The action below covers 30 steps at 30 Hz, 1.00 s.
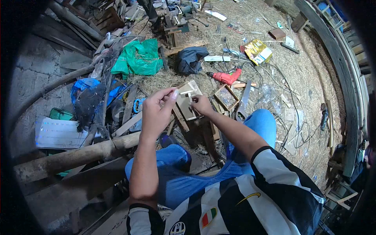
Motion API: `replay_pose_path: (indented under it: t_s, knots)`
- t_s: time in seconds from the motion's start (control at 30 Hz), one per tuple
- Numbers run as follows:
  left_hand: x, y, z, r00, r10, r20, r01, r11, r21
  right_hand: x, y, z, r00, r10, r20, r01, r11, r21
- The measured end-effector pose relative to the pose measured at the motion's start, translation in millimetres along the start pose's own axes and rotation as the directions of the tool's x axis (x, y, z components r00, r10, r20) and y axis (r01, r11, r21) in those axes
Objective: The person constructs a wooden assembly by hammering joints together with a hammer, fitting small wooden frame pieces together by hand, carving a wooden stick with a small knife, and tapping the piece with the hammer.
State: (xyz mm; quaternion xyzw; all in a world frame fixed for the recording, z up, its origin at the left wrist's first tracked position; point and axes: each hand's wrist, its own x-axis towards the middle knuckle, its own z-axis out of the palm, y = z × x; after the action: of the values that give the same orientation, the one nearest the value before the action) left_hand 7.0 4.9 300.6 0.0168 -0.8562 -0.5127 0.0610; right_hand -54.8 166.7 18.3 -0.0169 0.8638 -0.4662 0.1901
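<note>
My left hand (pixel 156 113) is raised in front of me, thumb and fingertips pinched together. Whatever sits in that pinch, if anything, is too small to make out. To its right, my right hand (pixel 203 105) closes its fingers on a small pale wooden piece (pixel 189 96), which looks T-shaped. Under that piece is a flat wooden board (pixel 182 104), partly covered by both hands. Beside my right hand lies a shallow wooden box (pixel 227 97) with small items inside, hard to tell apart.
A red power drill (pixel 227 76) and a handsaw (pixel 244 98) lie beyond the box. Farther off are a green plastic sheet (pixel 139 58), a black bag (pixel 192 59) and a yellow packet (pixel 257 51). A thick pole (pixel 78 156) crosses on the left; cables trail over the shavings.
</note>
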Motion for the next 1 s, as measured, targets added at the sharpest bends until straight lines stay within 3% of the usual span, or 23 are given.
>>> replay_pose_path:
  t_s: [0.1,0.2,0.27,0.37,0.47,0.5,0.6,0.7,0.73,0.8,0.9,1.0]
  knots:
    - [1,-5,-4,0.998,-0.058,-0.014,0.056,0.994,-0.09,-12,-2,-6,1.0,0.0,-0.004,0.0,0.999,-0.034]
    - [-2,1,-8,0.998,-0.055,-0.043,0.049,0.99,-0.129,-25,-10,-12,1.0,-0.029,0.01,0.031,0.981,-0.189]
    - [-6,1,-10,0.998,-0.047,-0.047,0.04,0.989,-0.14,-32,-21,-16,0.994,0.084,0.074,-0.054,0.94,-0.336]
    - [-11,-4,-10,0.998,-0.025,-0.065,0.015,0.99,-0.142,-29,-15,-6,0.993,0.091,0.077,-0.054,0.919,-0.391]
    - [-16,3,-14,0.997,-0.014,-0.08,0.006,0.995,-0.096,-23,-15,0,0.994,0.055,0.092,-0.022,0.945,-0.327]
    - [-18,7,-14,0.997,-0.019,-0.074,0.015,0.998,-0.058,-19,-3,9,0.998,-0.051,0.035,0.058,0.959,-0.279]
    - [-19,4,-13,0.996,-0.036,-0.083,0.026,0.992,-0.125,-33,-32,-14,0.998,0.065,0.01,-0.06,0.963,-0.264]
    - [-21,3,-16,0.998,-0.03,-0.062,0.023,0.993,-0.112,-34,4,-29,0.977,-0.051,-0.208,0.016,0.986,-0.165]
    - [-21,4,-16,0.999,-0.029,-0.037,0.027,0.998,-0.056,-40,14,-38,0.976,-0.045,-0.211,0.009,0.986,-0.169]
    - [-24,8,-11,0.993,0.045,-0.107,-0.059,0.989,-0.133,-54,32,-55,0.943,0.051,-0.329,-0.103,0.985,-0.141]
    - [-29,19,-15,0.999,0.038,-0.03,-0.041,0.996,-0.081,-71,53,-64,0.938,0.155,-0.311,-0.221,0.957,-0.188]
    - [-28,29,-16,0.992,0.117,-0.046,-0.119,0.992,-0.04,-98,65,-70,0.965,0.068,-0.254,-0.149,0.937,-0.315]
